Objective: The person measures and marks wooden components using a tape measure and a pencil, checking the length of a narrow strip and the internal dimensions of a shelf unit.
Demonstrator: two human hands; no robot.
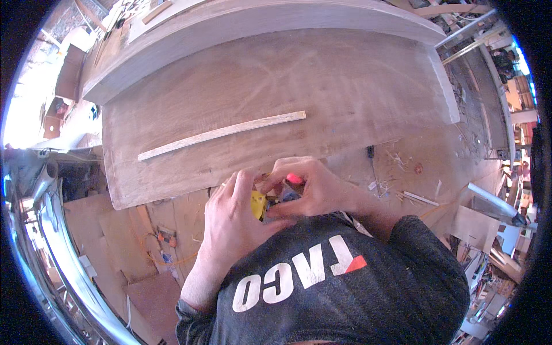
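My left hand (230,215) curls round a small yellow object (257,203), held close against my dark shirt (345,293). My right hand (310,190) is bent over a blue-grey piece (287,193) with a bright red tip (295,179), its fingers touching or nearly touching the yellow object. My fingers partly hide both items, so I cannot tell whether they are one tool or two. Beyond my hands, a pale wooden strip (221,134) lies at a slight slant on a large wooden panel (368,80) that has a raised board along its far edge.
Below the panel, the floor (172,213) has wood scraps, an orange cord, and an orange power tool (168,236) at left. A white cylindrical piece (491,201) and boards (477,227) are at right. A bright metal length (80,264) runs along the left side.
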